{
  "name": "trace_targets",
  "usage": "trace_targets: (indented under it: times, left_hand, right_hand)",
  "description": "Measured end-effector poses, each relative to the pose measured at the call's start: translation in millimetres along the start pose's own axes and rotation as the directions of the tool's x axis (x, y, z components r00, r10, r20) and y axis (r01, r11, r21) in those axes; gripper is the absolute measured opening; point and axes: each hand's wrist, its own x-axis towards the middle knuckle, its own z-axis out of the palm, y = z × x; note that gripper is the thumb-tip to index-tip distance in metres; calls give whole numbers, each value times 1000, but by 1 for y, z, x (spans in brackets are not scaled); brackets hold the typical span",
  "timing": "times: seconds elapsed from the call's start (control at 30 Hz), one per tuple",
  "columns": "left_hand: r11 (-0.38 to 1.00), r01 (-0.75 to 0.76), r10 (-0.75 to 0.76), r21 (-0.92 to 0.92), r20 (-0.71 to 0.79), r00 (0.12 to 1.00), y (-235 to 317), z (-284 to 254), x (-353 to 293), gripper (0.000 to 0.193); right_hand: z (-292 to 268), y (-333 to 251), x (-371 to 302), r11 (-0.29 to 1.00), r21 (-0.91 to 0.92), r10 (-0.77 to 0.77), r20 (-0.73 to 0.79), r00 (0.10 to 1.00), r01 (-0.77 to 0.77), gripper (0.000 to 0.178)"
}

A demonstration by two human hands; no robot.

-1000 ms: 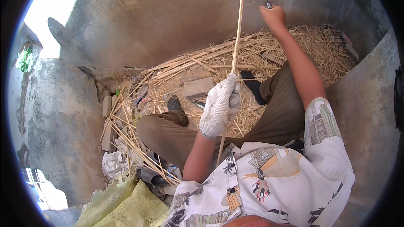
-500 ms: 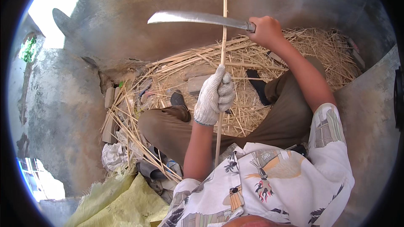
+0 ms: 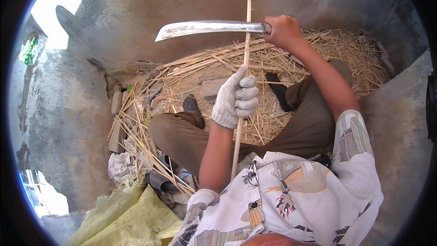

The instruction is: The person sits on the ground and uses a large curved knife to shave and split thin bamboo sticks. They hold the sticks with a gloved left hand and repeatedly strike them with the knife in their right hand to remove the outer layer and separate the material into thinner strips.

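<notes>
My left hand (image 3: 236, 98), in a white knitted glove, is closed round a long thin bamboo strip (image 3: 247, 51). The strip stands nearly upright in the picture, running from my lap up past the top edge. Bare and closed, my right hand (image 3: 283, 32) grips the handle of a machete (image 3: 205, 27). Its long, slightly curved blade points left and crosses the strip above my glove. The broad side of the blade faces me. Whether the edge has entered the strip I cannot tell.
Straw-like shavings and split strips (image 3: 327, 59) cover the ground round my crossed legs. Concrete walls (image 3: 68, 123) rise at the left, back and right. By my left knee lie crumpled white plastic (image 3: 122, 166) and bricks (image 3: 116, 137). A yellow-green woven sack (image 3: 132, 218) lies at lower left.
The machete has turned so more of its broad side shows, and its tip sits slightly lower. My left hand and the strip have shifted a little to the right.
</notes>
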Motion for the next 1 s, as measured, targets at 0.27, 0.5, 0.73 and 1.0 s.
trace_targets:
  times: [0.27,0.5,0.73,1.0]
  left_hand:
    - [992,51,-54,-111,-20,998,-8,-12,-1,50]
    - [999,6,1,47,-152,988,-8,0,1,51]
    - [779,-134,490,612,-461,740,-25,23,-6,36]
    - [786,-115,450,607,-434,780,-26,23,-5,37]
  right_hand:
    - [3,11,2,988,65,126,161,979,-138,22]
    - [4,17,9,989,68,122,166,979,-135,19]
    - [1,-2,-3,997,-77,7,222,975,10,17]
    - [19,16,22,975,57,205,156,966,-216,19]
